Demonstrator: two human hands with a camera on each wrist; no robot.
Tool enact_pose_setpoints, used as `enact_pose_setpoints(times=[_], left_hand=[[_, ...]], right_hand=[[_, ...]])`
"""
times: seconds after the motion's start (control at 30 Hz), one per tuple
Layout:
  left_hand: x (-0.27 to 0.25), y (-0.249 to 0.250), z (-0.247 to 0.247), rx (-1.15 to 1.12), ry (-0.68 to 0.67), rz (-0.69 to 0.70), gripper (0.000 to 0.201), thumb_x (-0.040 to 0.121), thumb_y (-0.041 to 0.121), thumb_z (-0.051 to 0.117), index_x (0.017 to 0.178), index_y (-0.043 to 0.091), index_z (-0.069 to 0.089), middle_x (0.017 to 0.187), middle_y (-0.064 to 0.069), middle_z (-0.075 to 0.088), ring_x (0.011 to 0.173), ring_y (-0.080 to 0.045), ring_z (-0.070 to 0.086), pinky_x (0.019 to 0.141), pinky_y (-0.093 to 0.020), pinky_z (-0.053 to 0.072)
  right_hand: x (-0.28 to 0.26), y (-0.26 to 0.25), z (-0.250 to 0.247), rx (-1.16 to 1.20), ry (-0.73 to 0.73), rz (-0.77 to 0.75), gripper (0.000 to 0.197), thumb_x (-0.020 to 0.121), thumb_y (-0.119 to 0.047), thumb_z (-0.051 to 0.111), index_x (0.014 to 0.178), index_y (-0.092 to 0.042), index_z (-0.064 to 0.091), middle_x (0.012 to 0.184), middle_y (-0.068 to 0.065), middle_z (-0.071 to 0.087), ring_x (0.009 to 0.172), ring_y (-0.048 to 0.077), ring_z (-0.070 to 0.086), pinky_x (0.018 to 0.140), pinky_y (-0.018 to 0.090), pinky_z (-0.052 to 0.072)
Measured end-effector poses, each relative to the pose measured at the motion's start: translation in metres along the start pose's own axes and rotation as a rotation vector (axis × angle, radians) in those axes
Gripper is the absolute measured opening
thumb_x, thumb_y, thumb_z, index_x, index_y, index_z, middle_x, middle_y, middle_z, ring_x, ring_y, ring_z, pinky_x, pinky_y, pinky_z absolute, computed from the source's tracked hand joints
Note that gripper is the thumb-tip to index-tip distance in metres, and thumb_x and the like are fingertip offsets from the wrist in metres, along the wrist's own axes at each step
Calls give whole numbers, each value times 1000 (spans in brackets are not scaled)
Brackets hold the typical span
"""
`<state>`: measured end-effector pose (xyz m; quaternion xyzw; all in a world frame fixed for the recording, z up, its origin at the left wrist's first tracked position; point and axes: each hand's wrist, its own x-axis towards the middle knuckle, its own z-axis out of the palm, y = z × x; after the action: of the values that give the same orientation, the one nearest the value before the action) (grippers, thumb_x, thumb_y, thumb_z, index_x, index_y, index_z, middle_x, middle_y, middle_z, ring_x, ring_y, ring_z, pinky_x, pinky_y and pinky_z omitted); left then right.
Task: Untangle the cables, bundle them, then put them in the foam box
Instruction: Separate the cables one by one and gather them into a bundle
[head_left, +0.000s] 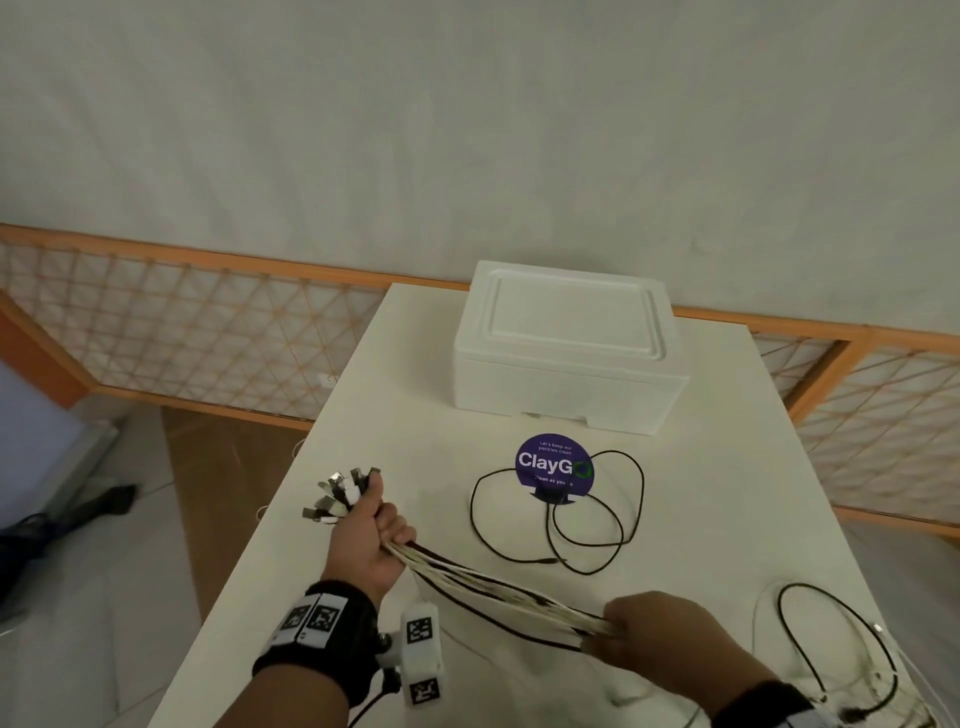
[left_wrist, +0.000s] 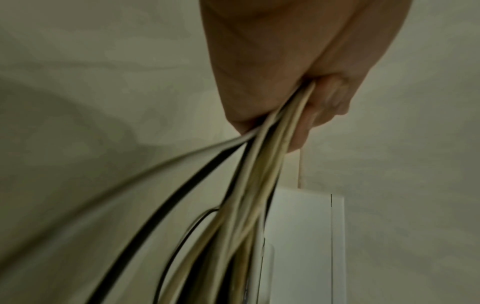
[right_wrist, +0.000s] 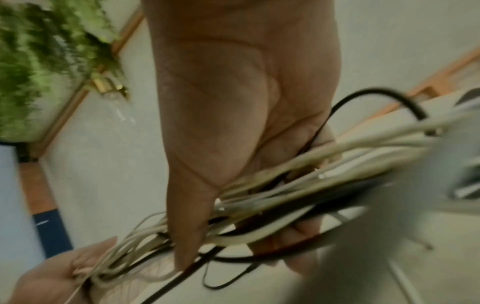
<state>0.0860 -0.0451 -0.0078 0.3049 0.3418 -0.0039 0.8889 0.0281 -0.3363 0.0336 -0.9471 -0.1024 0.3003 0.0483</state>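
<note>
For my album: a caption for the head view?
Both hands stretch a cable bundle before a closed foam box.

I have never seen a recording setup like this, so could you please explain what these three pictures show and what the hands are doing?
No machine here: a person wears three cameras. The wide picture comes from the head; the two close, blurry ones look along each wrist.

The left hand grips a bundle of white and black cables near its plugs. The right hand has its grip further along the same bundle, which spans between the hands.

On the white table stand a closed foam box and a round purple sign. A loose black cable lies around the sign, and more cables lie at the table's right edge.
</note>
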Motion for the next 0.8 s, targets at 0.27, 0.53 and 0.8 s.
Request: enact_pose_setpoints(times=[0.27, 0.53, 0.8], left_hand=[[2, -28, -28, 134, 159, -23, 29, 92, 37, 59, 70, 19, 53, 46, 4, 42, 38, -10, 37, 49, -27, 37], [0, -31, -13, 309, 23, -31, 42, 89, 38, 60, 58, 11, 48, 74, -9, 71, 61, -18, 54, 69, -35, 48], [3, -27, -11, 539, -104, 47, 38, 95, 32, 54, 71, 14, 77, 99, -4, 75, 91, -20, 59, 94, -41, 45]], right_hand=[[-1, 76, 4, 101, -116, 37, 89, 32, -100, 43, 90, -36, 62, 94, -18, 55, 101, 6, 56, 83, 21, 44], [91, -27, 0, -62, 209, -101, 36, 88, -45, 54, 120, -27, 55, 119, -6, 53, 112, 16, 50, 91, 29, 40], [105, -51, 18, -211, 190, -171, 20, 96, -15, 39, 112, -14, 51, 110, 4, 52, 100, 22, 52, 79, 30, 40]])
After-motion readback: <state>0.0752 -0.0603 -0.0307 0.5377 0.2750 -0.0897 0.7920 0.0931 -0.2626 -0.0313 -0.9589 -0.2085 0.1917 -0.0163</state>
